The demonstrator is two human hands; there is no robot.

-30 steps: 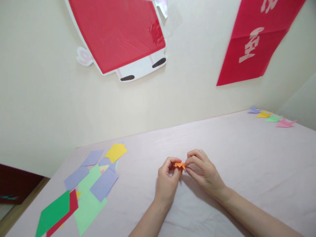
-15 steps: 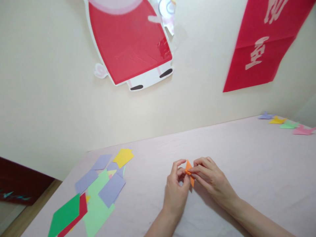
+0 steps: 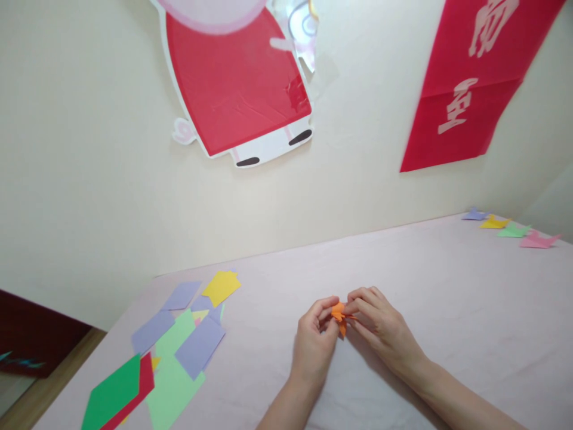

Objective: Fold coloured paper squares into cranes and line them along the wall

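Note:
A small folded orange paper piece (image 3: pixel 339 312) is pinched between both my hands just above the pale pink table (image 3: pixel 447 310). My left hand (image 3: pixel 313 346) grips its left side with thumb and fingers curled. My right hand (image 3: pixel 380 328) pinches its right side with bent fingertips. Most of the orange paper is hidden by my fingers.
Loose coloured paper sheets (image 3: pixel 174 352), lilac, green, yellow and red, lie scattered at the table's left. Several small folded paper shapes (image 3: pixel 510 229) sit in a row at the far right by the wall. Red posters (image 3: pixel 237 83) hang on the cream wall.
The orange piece has been turned and pressed smaller between my fingers; half a second ago it stood up as a pointed flap. Both hands stay in the same place.

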